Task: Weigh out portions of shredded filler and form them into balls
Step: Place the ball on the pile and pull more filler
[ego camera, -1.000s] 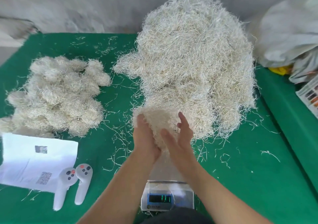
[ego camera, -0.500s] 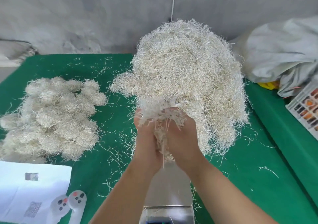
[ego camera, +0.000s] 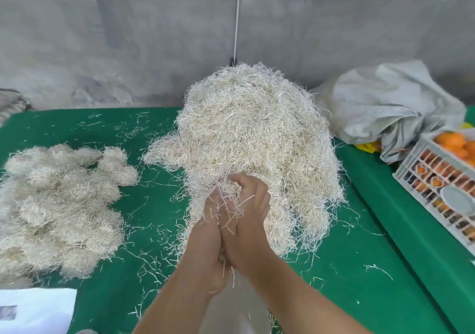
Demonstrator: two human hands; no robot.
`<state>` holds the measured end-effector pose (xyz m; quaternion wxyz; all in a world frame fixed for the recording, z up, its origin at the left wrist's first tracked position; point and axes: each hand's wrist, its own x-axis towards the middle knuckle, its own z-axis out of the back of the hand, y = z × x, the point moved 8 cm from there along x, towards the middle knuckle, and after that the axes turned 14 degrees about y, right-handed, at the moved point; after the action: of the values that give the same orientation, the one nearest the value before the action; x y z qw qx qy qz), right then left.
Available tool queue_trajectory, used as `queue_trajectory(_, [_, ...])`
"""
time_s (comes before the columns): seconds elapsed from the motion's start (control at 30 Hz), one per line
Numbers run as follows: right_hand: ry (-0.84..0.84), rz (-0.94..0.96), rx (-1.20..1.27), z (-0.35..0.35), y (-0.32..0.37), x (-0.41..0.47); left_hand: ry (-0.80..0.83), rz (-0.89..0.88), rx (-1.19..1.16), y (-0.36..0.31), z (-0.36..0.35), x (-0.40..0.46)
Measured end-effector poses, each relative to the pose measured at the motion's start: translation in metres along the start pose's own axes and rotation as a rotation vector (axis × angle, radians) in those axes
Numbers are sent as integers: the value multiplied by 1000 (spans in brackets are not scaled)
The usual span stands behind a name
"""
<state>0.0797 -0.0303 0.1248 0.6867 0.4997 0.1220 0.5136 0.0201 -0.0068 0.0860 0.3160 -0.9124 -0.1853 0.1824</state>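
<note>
Nearest to us, at the lower left edge, we are seeing the corner of a white paper sheet point(ego camera: 33, 310) lying on the green table point(ego camera: 347, 295). Just above the bottom centre, our two forearms are converging and our hands are pressing together palm to palm. The left hand point(ego camera: 205, 241) and the right hand point(ego camera: 248, 220) are both clenching around a small wad of shredded filler point(ego camera: 228, 205), whose loose strands are sticking out between the fingers and hanging below the wrists. The wad is being held above the table, right in front of the near edge of the large filler heap point(ego camera: 254, 143), which is rising behind our hands at the table's centre. To the left, well apart from the heap, finished filler balls point(ego camera: 59, 205) are lying bunched together on the cloth, with stray strands scattered around them. To the right, a white crate point(ego camera: 411, 172) holding orange fruit is sitting beside a crumpled grey sack point(ego camera: 385, 107). Farthest away, a grey wall point(ego camera: 154, 38) is closing the scene.
</note>
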Motion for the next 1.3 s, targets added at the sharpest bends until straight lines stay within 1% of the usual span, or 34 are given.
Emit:
queue_trajectory(0.07, [81,-65,-129,1,-3,3,-70,-79,-78,-4,1,0])
queue_trajectory(0.1, [168,-140,-160,-2,-7,3,-125,-134,-51,-11,6,1])
queue_trajectory(0.13, [293,-226,-73,-8,-11,0,-187,-213,10,-22,13,0])
queue_trajectory(0.17, [441,-318,199,-18,-11,-5,-244,-311,86,-37,17,-3])
queue_trajectory(0.2, [559,-385,606,-28,-5,-12,-278,-424,216,-53,17,-8])
queue_trajectory(0.23, [602,-441,998,-33,2,-15,-258,-543,384,-66,6,-15])
queue_trajectory(0.27, [547,-500,1266,-28,7,-15,-181,-606,556,-68,-9,-18])
queue_trajectory(0.3, [463,-577,1375,-21,5,-13,-111,-580,746,-57,-19,-15])
queue_trajectory(0.33, [370,-638,1354,-14,-3,-10,-98,-477,944,-44,-24,-9])
queue_trajectory(0.37, [284,-665,1268,-6,-10,-8,-145,-366,1059,-32,-21,-7])
queue_trajectory(0.4, [213,-650,1134,2,-14,-6,-222,-250,1102,-26,-11,-5])
queue_trajectory(0.43, [168,-592,1007,6,-13,-4,-266,-177,998,-23,-3,-4])
queue_trajectory(0.47, [124,-519,901,9,-11,0,-230,-170,773,-20,2,-2])
queue_trajectory(0.53, [38,-333,650,17,0,6,-115,-203,270,-14,-4,0])
queue_trajectory(0.57, [13,-249,562,20,6,8,-38,-249,62,-15,-8,1])
queue_trajectory(0.6, [1,-194,517,20,9,9,0,-298,-115,-18,-8,2])
queue_trajectory(0.63, [2,-172,494,19,11,10,18,-332,-254,-21,-7,2])
queue_trajectory(0.67, [8,-176,472,17,10,10,8,-337,-311,-22,-3,3])
queue_trajectory(0.7, [30,-180,461,13,10,9,-22,-311,-298,-20,-2,4])
queue_trajectory(0.77, [78,-178,436,6,12,7,-163,-235,-147,-12,6,8])
queue_trajectory(0.83, [79,-188,494,4,11,3,-305,-255,12,-14,13,1])
queue_trajectory(0.87, [92,-186,550,2,11,3,-296,-267,80,-17,12,0])
queue_trajectory(0.93, [102,-156,560,-1,15,2,-157,-178,158,-18,0,-2])
queue_trajectory(0.97, [93,-114,500,-1,19,3,-89,-135,201,-19,-4,-4])
queue_trajectory(1.03, [46,-18,297,1,24,8,-13,-124,332,-27,-7,-6])
queue_trajectory(1.1, [-68,-2,33,10,18,13,-64,-130,387,-30,-5,-7])
queue_trajectory(1.13, [-90,-6,-55,11,14,14,-106,-145,376,-28,-4,-7])
queue_trajectory(1.2, [-30,-38,-149,5,8,15,-235,-182,306,-19,7,-9])
queue_trajectory(1.23, [34,-96,-110,-2,6,15,-280,-202,265,-17,13,-9])
queue_trajectory(1.27, [107,-183,4,-9,1,12,-298,-223,229,-18,18,-8])
queue_trajectory(1.3, [175,-285,212,-19,-2,8,-304,-241,210,-23,23,-6])
